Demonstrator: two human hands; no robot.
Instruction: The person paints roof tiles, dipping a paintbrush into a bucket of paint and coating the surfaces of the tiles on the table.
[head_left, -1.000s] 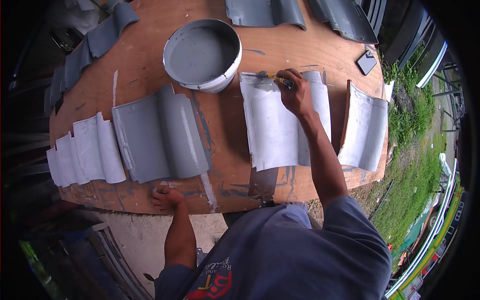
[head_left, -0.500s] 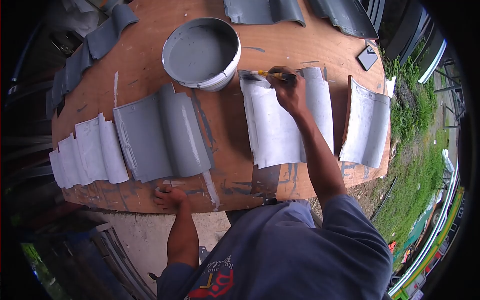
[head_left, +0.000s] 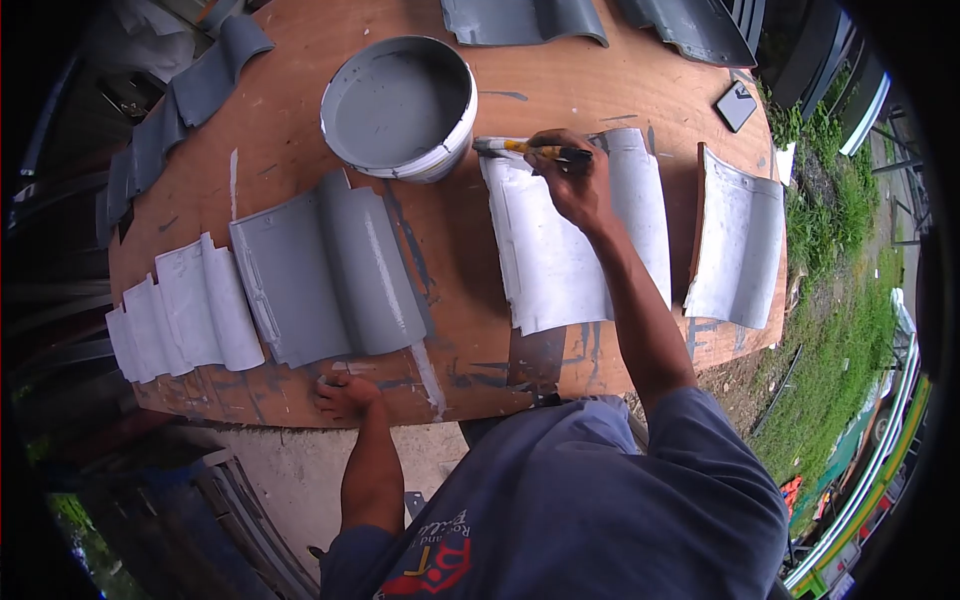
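Observation:
My right hand [head_left: 574, 178] is closed on a paintbrush [head_left: 520, 147] with a yellow and black handle. The brush's bristles touch the top left corner of a white curved roof tile [head_left: 550, 255]. My left hand [head_left: 346, 397] rests on the table's near edge with its fingers apart, below a grey-painted tile [head_left: 300, 270]. A white bucket [head_left: 455, 150] of grey paint stands between and behind these two tiles.
The wooden table [head_left: 465, 250] also bears another white tile [head_left: 735, 240] at right, overlapping white tiles [head_left: 205, 305] at left, grey tiles [head_left: 525, 20] along the back and left, and a phone [head_left: 736, 106] at the right edge.
My right hand with the brush has moved slightly left along the tile's top edge, and the brush now points left. My left hand stays on the table edge. The view has shifted a little.

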